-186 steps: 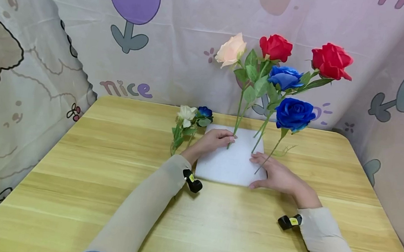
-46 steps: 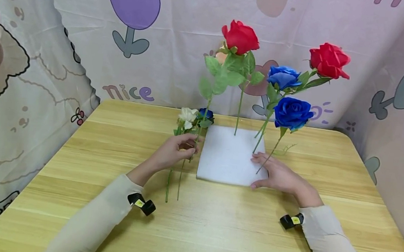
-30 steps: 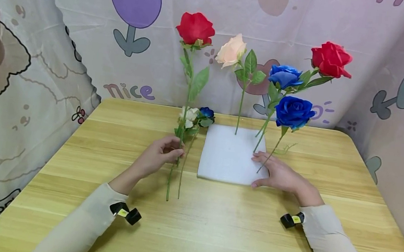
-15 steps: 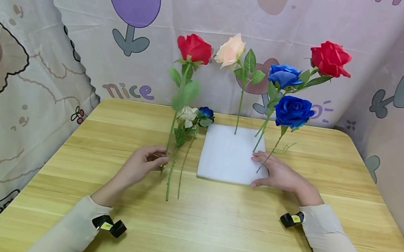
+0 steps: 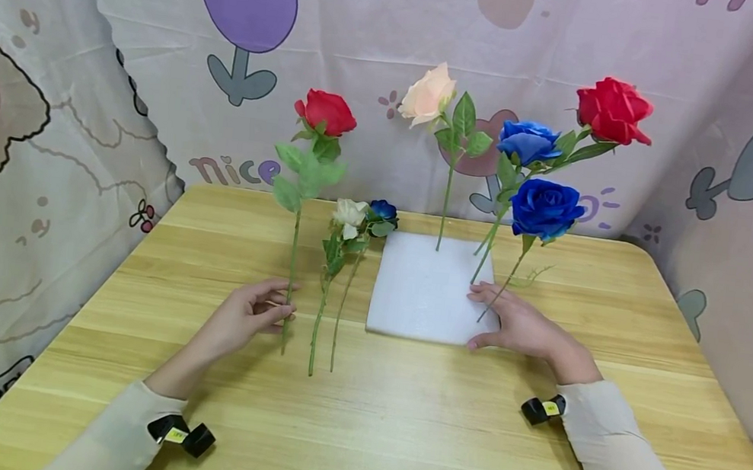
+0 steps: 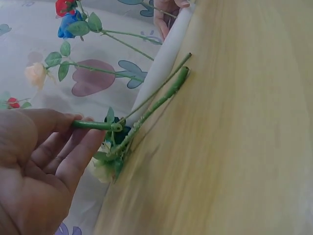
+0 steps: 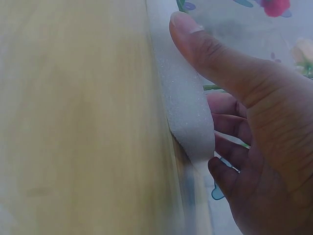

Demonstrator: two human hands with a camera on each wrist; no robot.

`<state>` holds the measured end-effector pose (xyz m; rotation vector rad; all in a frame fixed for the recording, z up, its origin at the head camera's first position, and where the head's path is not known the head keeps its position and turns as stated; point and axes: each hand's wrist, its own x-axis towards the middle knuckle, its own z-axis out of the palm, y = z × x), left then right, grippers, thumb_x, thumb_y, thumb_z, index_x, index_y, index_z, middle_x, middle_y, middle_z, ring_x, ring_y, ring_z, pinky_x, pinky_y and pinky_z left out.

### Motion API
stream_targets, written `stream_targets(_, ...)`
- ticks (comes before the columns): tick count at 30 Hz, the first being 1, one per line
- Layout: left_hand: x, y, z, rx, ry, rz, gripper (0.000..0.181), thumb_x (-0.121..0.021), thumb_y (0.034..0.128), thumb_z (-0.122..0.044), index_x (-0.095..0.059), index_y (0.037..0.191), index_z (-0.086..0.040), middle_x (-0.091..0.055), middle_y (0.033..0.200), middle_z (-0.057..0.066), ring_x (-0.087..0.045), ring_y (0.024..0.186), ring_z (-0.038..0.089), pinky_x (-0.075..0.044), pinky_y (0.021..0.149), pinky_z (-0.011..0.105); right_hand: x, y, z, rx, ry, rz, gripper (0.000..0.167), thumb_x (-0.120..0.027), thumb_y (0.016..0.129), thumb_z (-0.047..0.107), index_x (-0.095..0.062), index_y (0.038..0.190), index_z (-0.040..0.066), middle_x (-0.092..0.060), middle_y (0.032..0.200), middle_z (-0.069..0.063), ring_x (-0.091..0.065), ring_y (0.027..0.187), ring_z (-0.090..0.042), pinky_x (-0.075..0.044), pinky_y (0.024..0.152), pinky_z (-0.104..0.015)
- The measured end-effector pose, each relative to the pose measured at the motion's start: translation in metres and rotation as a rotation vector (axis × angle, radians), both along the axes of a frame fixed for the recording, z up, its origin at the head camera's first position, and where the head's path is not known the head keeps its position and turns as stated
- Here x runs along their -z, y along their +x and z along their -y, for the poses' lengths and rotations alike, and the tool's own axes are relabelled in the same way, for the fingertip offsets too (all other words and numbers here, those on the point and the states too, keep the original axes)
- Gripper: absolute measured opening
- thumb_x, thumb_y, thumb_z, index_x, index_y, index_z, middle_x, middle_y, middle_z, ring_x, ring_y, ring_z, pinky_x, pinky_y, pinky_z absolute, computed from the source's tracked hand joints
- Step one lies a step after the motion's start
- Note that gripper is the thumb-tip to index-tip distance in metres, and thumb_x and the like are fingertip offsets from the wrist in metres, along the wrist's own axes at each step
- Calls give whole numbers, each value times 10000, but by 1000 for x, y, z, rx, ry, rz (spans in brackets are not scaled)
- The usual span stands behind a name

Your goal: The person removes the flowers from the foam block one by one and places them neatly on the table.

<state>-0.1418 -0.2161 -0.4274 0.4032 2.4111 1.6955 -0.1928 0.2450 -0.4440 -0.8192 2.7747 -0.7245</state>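
Note:
In the head view my left hand (image 5: 247,315) pinches the green stem of a red rose (image 5: 327,113) between thumb and fingers. The rose stands upright over the table, left of the white foam board (image 5: 422,293). Its stem end points at the camera in the left wrist view, by the fingers (image 6: 73,117). My right hand (image 5: 525,329) holds the board's right front corner, thumb (image 7: 210,54) against the front side, the other fingers bent on the far side. Standing in the board are a peach rose (image 5: 429,95), blue roses (image 5: 548,208) and another red rose (image 5: 614,111).
A white flower (image 5: 349,215) and a small blue flower (image 5: 383,213) lie on the wooden table (image 5: 369,433), between my left hand and the board, stems toward me. A printed cloth (image 5: 364,27) hangs behind the table and along its sides.
The left hand has drawn the red rose away from the board, lifted it leftward past the lying flowers, then lowered it farther left and nearer me. The right hand has stayed in place.

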Motion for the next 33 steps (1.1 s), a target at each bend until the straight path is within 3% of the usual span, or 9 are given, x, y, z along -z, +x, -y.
stream_targets(21, 16, 14, 21, 14, 32, 194, 492, -612, 973, -86, -441, 1410, 64, -590, 1144, 253, -653, 964, 283, -584, 786, 347, 0, -1, -1, -5, 1, 0, 955, -814, 692, 566, -503, 1411, 20, -365, 1531, -132, -211, 1442, -369, -213, 1148, -544)
stream_targets(33, 27, 13, 26, 4, 63, 230, 488, -594, 983, -84, -432, 1415, 72, -579, 1172, 240, -634, 1016, 242, -580, 800, 349, 1, 0, -1, -11, -3, -17, 947, -820, 690, 549, -507, 1403, 10, -370, 1525, -148, -218, 1435, -386, -217, 1143, -554)
